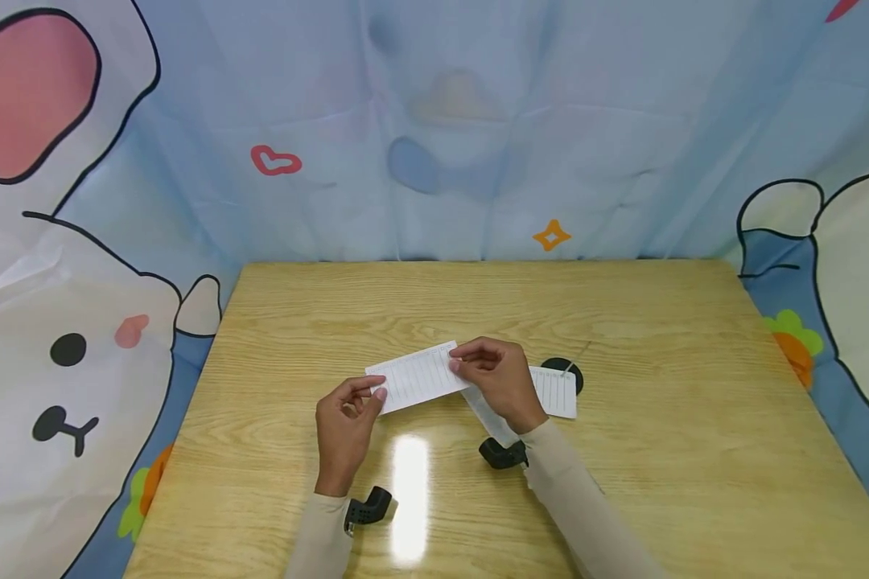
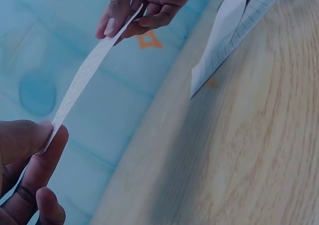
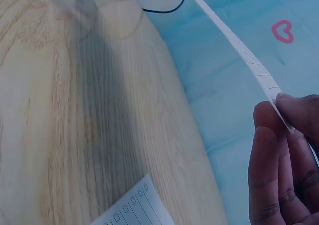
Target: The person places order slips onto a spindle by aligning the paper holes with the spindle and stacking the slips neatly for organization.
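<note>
Between my two hands a white lined paper slip (image 1: 415, 379) is held up above the table, slightly bowed along its length. My left hand (image 1: 343, 430) pinches its left end between thumb and index finger. The right hand (image 1: 498, 382) pinches the right end the same way, the other fingers curled loosely below. Behind my right hand lies a second lined slip (image 1: 556, 394), printed with a row of small boxes (image 3: 133, 199) along one edge. A plain whitish strip (image 1: 489, 418) runs beside it, partly hidden by the right hand and sleeve.
A black round object (image 1: 554, 363) sits at the far side of the second slip, crossed by a thin pale string or stick (image 1: 582, 354). The wooden table (image 1: 297, 322) meets a printed cloth backdrop (image 1: 623, 121) at its back edge. Each wrist carries a black camera (image 1: 369, 507).
</note>
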`<state>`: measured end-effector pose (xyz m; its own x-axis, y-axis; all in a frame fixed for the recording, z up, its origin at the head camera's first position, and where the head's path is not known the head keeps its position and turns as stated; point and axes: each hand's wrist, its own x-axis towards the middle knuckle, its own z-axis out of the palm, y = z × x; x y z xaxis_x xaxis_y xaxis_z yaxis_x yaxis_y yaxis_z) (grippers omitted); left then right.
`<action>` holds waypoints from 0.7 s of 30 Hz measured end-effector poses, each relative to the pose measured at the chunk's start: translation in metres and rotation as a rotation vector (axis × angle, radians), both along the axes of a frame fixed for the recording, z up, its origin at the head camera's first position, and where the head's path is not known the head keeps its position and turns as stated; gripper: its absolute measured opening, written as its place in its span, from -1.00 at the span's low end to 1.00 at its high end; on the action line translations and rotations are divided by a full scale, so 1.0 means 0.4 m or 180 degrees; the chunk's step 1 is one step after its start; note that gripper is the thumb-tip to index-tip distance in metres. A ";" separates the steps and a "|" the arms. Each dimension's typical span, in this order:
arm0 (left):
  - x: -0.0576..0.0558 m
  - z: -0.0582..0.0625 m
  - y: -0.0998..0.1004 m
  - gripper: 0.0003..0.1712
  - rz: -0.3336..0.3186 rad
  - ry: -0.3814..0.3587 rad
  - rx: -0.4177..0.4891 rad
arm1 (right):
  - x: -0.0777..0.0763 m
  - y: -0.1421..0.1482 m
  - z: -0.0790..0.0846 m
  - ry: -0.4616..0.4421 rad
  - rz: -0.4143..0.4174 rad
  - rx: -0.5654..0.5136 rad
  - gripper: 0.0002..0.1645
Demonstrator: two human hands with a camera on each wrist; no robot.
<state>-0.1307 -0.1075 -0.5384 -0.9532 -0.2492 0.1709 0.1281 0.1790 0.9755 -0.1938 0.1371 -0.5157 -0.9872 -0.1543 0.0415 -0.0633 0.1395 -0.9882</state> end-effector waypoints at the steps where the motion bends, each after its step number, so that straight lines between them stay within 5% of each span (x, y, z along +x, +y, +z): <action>1: -0.001 0.003 0.001 -0.86 -0.0013 0.0017 -0.0001 | 0.001 0.004 0.002 0.0012 0.0001 0.0000 -0.86; 21: -0.007 0.031 0.025 -0.87 -0.0143 0.0109 0.0016 | 0.017 0.046 0.030 0.0150 -0.0071 -0.0051 -0.83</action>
